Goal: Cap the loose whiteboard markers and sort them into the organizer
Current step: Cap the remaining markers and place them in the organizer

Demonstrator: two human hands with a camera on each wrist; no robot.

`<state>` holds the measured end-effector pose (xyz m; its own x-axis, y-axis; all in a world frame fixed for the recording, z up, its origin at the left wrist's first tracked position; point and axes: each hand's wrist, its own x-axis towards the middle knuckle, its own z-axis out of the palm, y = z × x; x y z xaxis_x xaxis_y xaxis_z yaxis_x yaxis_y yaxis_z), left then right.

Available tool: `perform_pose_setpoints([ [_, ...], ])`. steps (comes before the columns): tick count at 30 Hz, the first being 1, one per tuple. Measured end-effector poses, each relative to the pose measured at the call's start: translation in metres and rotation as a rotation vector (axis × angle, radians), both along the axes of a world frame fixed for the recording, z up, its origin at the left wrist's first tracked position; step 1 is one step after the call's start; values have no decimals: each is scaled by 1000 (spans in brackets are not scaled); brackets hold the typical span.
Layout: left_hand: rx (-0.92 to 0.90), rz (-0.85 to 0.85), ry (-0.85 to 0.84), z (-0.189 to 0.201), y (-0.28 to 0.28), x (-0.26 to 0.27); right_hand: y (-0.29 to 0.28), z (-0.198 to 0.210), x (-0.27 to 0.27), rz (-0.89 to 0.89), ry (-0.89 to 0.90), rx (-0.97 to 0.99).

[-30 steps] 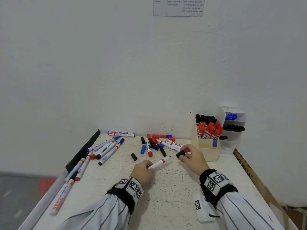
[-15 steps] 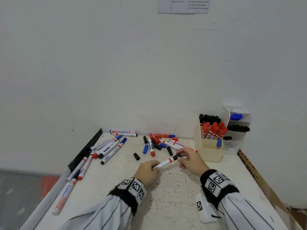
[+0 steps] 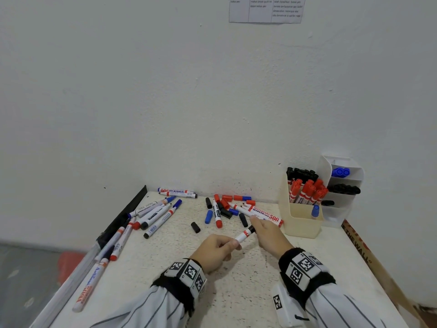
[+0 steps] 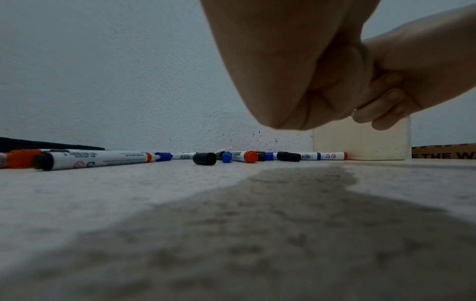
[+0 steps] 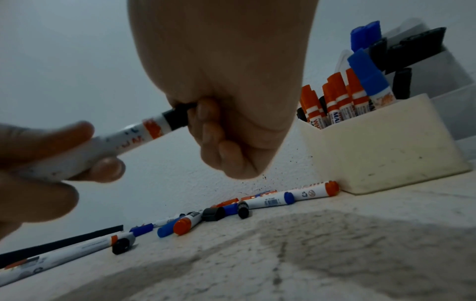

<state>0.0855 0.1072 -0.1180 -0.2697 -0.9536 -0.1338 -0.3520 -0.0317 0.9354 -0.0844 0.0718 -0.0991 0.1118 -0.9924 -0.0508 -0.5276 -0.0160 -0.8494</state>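
My left hand (image 3: 220,247) grips the barrel of a white marker (image 3: 241,236) with a red band, held just above the table. My right hand (image 3: 264,230) pinches a black cap (image 3: 252,230) that sits on the marker's tip; the right wrist view shows the black cap (image 5: 179,117) against the marker (image 5: 121,142). Loose markers (image 3: 156,215) lie at the left. Loose caps (image 3: 227,208) and more markers lie against the back wall. The cream organizer (image 3: 301,223) at the right holds red and black markers and one blue one.
A white tiered holder (image 3: 340,209) behind the organizer holds blue and black markers. A black strip (image 3: 123,217) runs along the table's left edge. A cardboard piece (image 3: 359,247) lines the right edge. A lone black cap (image 3: 195,227) lies mid-table.
My right hand brought the black cap from apart onto the marker's tip. Both hands drew together, and the marker's visible length between them shortened.
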Motion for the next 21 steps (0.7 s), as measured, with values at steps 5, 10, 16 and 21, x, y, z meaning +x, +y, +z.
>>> perform_pose_setpoints([
  [5,159,-11,143,5,4,-2,4,2,-1,64,-205,68],
  [10,168,-11,155,4,0,-5,-1,7,-5,134,-123,34],
  [16,173,68,202,9,-13,-10,-12,32,-20,104,-99,-142],
  [21,-25,209,-42,16,-41,-9,-33,82,-45,-47,-270,-331],
])
